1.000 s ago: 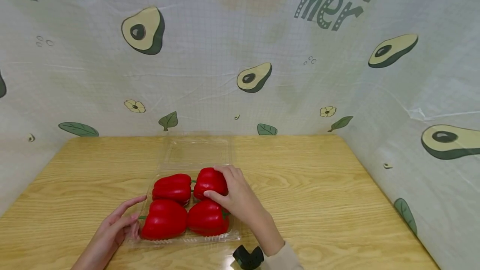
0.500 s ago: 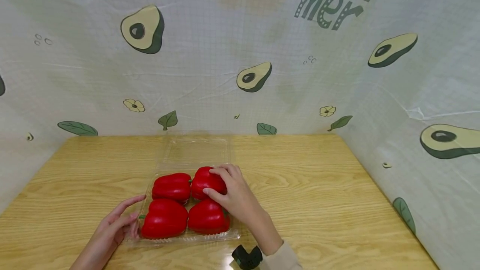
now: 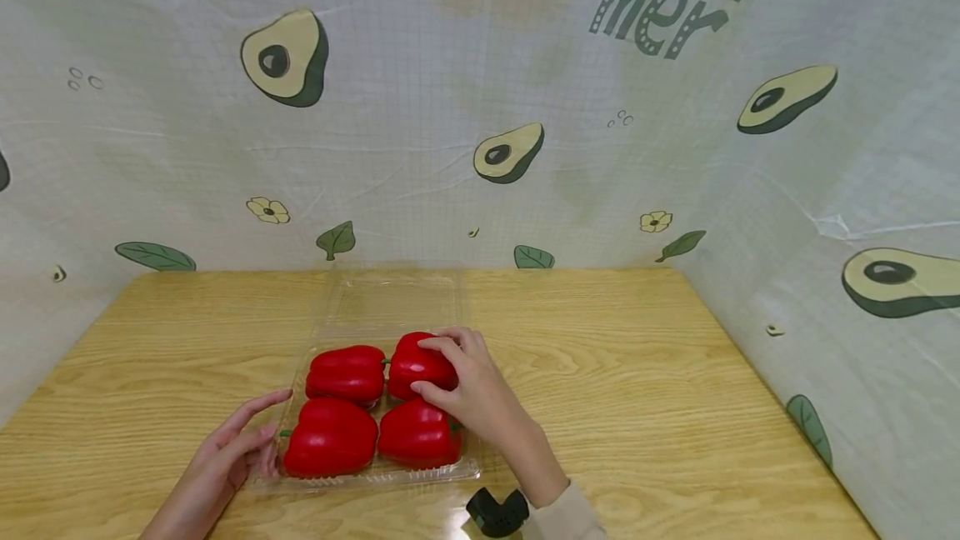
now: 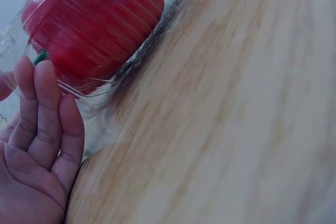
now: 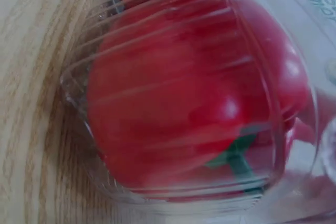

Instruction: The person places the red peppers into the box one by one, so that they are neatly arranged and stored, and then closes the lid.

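Observation:
Red bell peppers lie in two rows in a clear plastic container (image 3: 390, 480). In the head view, my right hand (image 3: 480, 390) grips the far right pepper (image 3: 420, 363) between thumb and fingers; its right side is hidden. The near right pepper (image 3: 420, 437) lies below that hand, its green stem to the right. On the left are the far left pepper (image 3: 345, 373) and the near left pepper (image 3: 330, 440), whose stem points left. My left hand (image 3: 228, 448) touches the container's left wall from outside, fingers mostly straight, as the left wrist view shows too.
The container's transparent lid (image 3: 397, 300) lies folded back behind the peppers. A small black device (image 3: 497, 512) is by the right wrist. The wooden table (image 3: 637, 407) extends to both sides, with a printed avocado curtain (image 3: 420, 90) behind and beside it.
The far right pepper shifted slightly left, then back right, in my right hand's grip. The near right pepper has edged right. My left hand has stayed at the container's wall.

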The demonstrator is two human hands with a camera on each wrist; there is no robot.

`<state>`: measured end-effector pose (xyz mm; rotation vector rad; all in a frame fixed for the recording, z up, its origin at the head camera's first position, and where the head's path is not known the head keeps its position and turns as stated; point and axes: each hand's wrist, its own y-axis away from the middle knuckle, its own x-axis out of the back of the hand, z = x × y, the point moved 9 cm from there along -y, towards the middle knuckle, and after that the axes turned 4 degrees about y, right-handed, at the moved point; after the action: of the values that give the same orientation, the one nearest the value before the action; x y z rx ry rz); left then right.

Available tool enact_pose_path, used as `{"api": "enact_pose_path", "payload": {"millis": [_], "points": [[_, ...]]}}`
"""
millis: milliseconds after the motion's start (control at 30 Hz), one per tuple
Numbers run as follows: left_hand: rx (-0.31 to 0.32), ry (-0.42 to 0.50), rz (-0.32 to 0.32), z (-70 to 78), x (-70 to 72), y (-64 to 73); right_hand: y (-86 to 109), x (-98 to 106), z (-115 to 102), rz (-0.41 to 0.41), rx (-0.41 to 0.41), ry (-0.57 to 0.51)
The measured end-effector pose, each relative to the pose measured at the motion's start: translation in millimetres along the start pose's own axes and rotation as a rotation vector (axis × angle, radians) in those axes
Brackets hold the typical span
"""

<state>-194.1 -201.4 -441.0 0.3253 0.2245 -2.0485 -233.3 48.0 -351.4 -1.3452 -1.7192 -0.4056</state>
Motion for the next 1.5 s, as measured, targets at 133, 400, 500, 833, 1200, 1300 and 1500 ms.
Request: {"api": "enact_pose_path", "payload": {"millis": [133,400,500,833,1200,1300,1500], "points": [[-0.004,0.003,-0.007,-0.2,0.0,-0.6,0.0,2,-1,-0.003,0.014,-0.001],[0.004,-0.009,-0.001,-0.8,0.4,-1.1,-0.7,1,0,-0.01,0.042,0.044],[0.011,-0.005,-0.001,-0.7,-0.3,-1.2,-0.4,0,1,-0.028,0.038,0.047],[0.024,-0.031,0.032,-2.4,2.2,-0.8,-0.8,-8,2,-0.102,0.046,0.087],[0.005,-0.035,0.024,-0.5,1.3,-0.3,-0.4,-16,1,-0.129,0.031,0.122],[0.006,-0.036,0.024,-0.3,1.2,-0.1,0.0,-17,1,-0.148,0.025,0.141],[0.002,-0.032,0.015,-0.2,0.9,-0.3,1.0,-17,-2,-0.155,0.046,0.178]]}}
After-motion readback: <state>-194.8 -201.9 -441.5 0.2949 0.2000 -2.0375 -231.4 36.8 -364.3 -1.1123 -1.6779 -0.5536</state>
